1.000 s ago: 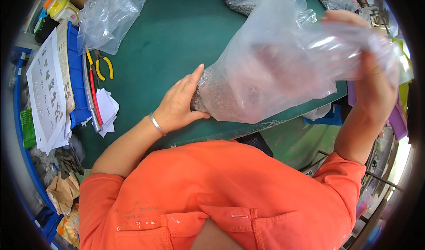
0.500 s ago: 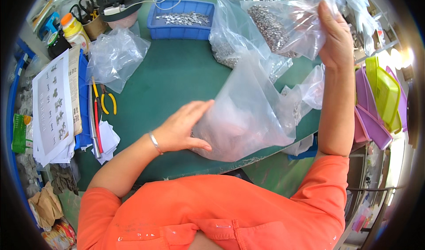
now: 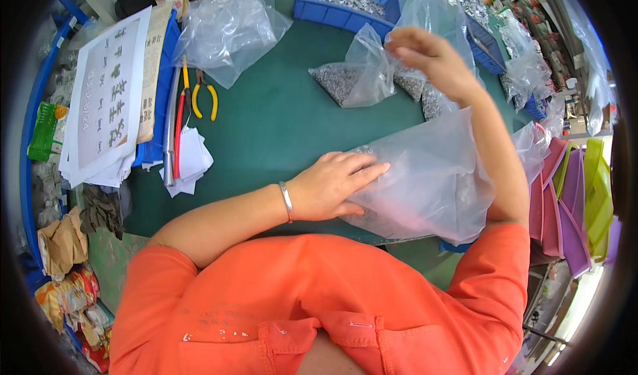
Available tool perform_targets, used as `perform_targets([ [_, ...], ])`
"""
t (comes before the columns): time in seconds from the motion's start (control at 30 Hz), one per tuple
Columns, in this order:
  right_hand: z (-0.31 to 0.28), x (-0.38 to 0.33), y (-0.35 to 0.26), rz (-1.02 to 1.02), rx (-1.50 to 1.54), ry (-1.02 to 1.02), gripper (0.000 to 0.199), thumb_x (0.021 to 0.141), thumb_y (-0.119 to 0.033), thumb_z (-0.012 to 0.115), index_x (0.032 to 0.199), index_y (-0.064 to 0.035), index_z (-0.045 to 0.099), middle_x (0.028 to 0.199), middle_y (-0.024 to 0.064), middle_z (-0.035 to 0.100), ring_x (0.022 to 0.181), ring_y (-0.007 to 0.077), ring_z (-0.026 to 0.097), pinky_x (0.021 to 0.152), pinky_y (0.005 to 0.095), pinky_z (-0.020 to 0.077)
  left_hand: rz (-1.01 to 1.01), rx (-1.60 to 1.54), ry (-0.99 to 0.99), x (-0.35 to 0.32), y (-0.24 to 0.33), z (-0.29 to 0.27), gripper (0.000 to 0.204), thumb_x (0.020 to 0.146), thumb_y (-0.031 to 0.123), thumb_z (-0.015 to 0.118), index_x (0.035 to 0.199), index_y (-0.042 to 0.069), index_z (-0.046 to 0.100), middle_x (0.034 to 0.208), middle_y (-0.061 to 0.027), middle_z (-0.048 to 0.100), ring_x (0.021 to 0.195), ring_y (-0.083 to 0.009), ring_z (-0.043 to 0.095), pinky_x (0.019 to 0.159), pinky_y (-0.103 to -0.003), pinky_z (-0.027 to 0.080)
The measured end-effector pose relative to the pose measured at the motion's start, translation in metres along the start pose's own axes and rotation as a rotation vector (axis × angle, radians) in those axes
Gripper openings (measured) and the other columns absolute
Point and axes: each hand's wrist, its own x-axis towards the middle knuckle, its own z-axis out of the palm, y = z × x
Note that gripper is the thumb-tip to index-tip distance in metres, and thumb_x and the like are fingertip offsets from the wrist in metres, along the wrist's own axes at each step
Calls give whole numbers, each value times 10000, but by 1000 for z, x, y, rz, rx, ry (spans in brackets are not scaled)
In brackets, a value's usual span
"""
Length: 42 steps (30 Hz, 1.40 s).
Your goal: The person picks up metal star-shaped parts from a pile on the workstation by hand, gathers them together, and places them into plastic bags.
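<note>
A large clear plastic bag lies at the front edge of the green table. My left hand, with a silver bracelet at the wrist, lies over the bag's left side, fingers stretched out and thumb apart. My right hand is raised at the back right, fingers loosely curved and slightly blurred, with nothing visible in them. Beside its fingertips sits a smaller clear bag of small grey metal pieces, resting on the table. Further filled bags lie under and behind my right forearm.
A blue tray of flat metal pieces stands at the back. To the left are a crumpled clear bag, yellow-handled pliers, a red-handled tool and printed sheets. Pink, purple and green plastic bins stand at the right.
My right hand has come down and left from the upper right, and the bag of metal pieces it held now rests on the table. The view has shifted; my left hand reaches further over the large bag.
</note>
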Motion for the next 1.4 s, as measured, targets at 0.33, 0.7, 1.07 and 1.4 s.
perform_targets([
  [0.33,-24,-126,-94,-151,-525,-507,190,686,28,628,876,16,629,730,130,635,679,317,637,607,364,509,-8,-14,73,1,-8,10,860,680,227,777,1376,25,313,1325,-159,408,1224,-327,418,1005,-421,354],
  [0.7,16,-142,-74,-287,-245,-1,273,678,62,606,947,17,589,906,165,586,742,330,616,695,358,504,2,-129,153,-1,-12,12,856,663,140,776,1369,5,310,1313,-187,420,1195,-351,441,998,-433,364],
  [1.07,38,-145,-65,179,-1002,-469,276,687,-130,702,893,1,572,594,179,588,591,347,617,527,429,481,-6,-85,184,1,-9,14,838,690,151,756,1373,-12,300,1300,-192,438,1184,-359,448,992,-433,370],
  [1.4,11,-174,-53,-78,-435,-636,153,721,-107,593,853,-32,617,662,118,599,570,320,592,475,396,443,-1,-120,161,0,-16,13,893,752,308,722,1407,-34,219,1348,-236,394,1216,-390,420,1027,-431,340],
])
